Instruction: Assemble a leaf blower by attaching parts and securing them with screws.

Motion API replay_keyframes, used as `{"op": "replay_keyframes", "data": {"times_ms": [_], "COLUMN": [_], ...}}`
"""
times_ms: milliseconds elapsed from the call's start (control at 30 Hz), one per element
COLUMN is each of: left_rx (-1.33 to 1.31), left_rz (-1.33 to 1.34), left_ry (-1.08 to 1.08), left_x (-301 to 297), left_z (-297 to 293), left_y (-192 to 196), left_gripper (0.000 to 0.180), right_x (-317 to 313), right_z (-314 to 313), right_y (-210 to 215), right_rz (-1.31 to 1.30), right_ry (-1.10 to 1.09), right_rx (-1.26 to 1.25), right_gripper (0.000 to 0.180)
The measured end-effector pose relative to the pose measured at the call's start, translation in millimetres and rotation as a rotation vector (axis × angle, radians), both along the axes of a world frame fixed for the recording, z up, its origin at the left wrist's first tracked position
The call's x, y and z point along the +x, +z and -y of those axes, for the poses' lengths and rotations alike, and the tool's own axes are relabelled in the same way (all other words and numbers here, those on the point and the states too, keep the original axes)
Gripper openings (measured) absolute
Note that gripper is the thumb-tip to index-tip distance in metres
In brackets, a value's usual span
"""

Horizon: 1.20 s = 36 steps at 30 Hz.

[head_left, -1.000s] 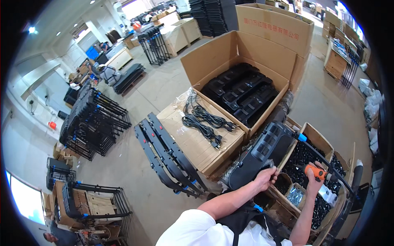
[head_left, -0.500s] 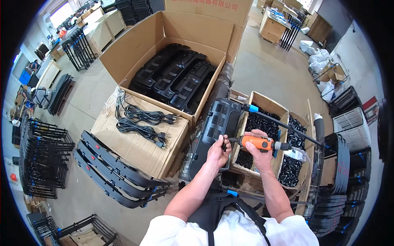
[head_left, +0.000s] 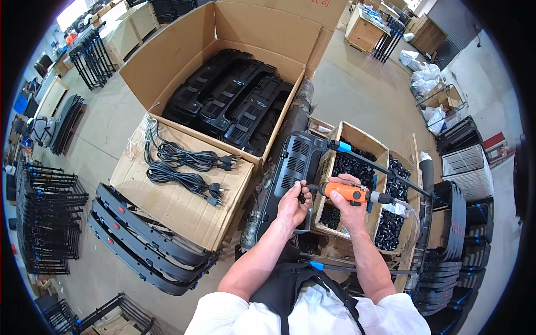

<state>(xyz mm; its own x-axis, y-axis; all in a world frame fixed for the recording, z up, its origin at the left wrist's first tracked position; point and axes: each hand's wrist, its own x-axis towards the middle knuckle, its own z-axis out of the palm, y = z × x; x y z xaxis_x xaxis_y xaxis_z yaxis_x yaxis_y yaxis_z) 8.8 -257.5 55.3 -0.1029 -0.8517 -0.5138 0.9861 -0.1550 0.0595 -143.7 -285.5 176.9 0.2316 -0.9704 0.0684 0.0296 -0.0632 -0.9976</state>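
My right hand (head_left: 348,205) is wrapped round an orange air screwdriver (head_left: 353,192), which lies level with its nose pointing left and a hose at its back end. At that nose is my left hand (head_left: 291,204), fingers closed on small dark pieces, perhaps screws, too small to make out. Just beyond the left hand stands a long black plastic housing (head_left: 296,162) with vent slots. A black bar with a blue end (head_left: 344,147) runs from the housing's far right end over the parts boxes.
Wooden boxes of small black parts (head_left: 353,163) stand to the right. A large open carton (head_left: 254,39) of black housings is ahead. Black power cords (head_left: 184,156) lie on a closed carton (head_left: 131,178) at left; curved black panels (head_left: 151,234) are stacked beside it.
The view has shifted slightly, so the surroundings sit a little further left. Both hands keep nearly the same pose, with the screwdriver's nose still at my left fingers.
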Motion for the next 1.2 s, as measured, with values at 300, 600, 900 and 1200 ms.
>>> {"op": "replay_keyframes", "data": {"times_ms": [300,600,900,1200], "left_rx": [-0.100,0.077,-0.137,-0.050], "left_rz": [-0.137,0.022,0.180,0.205], "left_ry": [-0.035,-0.024,-0.192,-0.244], "left_x": [15,8,5,16], "left_z": [6,-3,-25,-27], "left_y": [-9,9,-6,1], "left_gripper": [0.027,0.026,0.026,0.027], "right_x": [16,55,91,104], "right_z": [13,47,100,109], "right_y": [11,-3,-29,-30], "right_rz": [-0.059,-0.072,-0.070,-0.163], "right_ry": [0.027,-0.004,0.013,0.068], "right_rx": [0.012,-0.057,-0.120,-0.145], "right_gripper": [0.051,0.050,0.048,0.047]}}
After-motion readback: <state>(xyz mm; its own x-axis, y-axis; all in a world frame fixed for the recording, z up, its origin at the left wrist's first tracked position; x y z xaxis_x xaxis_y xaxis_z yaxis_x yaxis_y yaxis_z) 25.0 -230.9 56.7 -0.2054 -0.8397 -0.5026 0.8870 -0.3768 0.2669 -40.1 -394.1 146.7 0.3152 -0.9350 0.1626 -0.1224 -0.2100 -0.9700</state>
